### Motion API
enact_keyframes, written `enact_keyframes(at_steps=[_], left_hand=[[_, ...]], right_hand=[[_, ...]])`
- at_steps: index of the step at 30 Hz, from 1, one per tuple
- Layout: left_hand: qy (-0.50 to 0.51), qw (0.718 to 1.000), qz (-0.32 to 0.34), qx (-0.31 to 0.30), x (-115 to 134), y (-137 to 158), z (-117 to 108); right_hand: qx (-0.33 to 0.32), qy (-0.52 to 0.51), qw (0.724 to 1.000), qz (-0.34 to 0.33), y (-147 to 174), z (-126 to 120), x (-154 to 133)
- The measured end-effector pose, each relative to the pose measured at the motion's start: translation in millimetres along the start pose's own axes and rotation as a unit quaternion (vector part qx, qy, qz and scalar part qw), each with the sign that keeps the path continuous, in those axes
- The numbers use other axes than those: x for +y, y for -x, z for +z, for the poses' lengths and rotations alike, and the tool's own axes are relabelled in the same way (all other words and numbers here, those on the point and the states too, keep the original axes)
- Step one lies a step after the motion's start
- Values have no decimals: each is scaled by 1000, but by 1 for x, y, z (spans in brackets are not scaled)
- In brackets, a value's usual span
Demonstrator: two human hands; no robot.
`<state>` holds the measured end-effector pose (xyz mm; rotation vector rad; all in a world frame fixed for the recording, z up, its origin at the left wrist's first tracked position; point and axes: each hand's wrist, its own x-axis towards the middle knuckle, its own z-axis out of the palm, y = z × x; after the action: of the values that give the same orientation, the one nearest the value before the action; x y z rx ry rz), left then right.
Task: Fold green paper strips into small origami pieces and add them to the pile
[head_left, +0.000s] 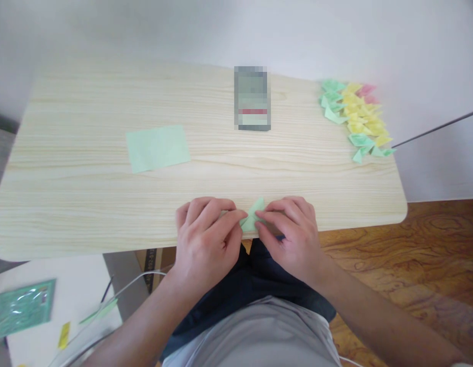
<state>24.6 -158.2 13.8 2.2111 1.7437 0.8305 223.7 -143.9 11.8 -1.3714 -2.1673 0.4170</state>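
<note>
A small folded piece of light green paper is at the table's near edge, between my two hands. My left hand pinches its left side with thumb and forefinger. On the other side, my right hand grips the paper's right edge between thumb and fingertips. One pointed flap of the paper sticks up away from me. My fingers hide parts of its sides. Farther off to the left, a flat sheet of light green paper lies on the table.
Folded paper cranes in green, yellow and pink cluster at the table's far right corner. A phone-like device, blurred out, lies at the back middle. Below left, a white surface carries a green plastic packet and a cable.
</note>
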Motion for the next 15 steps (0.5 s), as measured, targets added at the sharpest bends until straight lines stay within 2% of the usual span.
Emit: enact_keyframes(at_steps=[8,11,15], left_hand=[[-40,999,-32,5,5,7,-3],[-46,998,-37,9,2,2,-1],[-26,999,-42,6,-1,-3,1]], right_hand=[[61,29,996,64,7,12,-14],[43,23,997,62,1,10,-15],[-28,1,999,44,-14,4,-12]])
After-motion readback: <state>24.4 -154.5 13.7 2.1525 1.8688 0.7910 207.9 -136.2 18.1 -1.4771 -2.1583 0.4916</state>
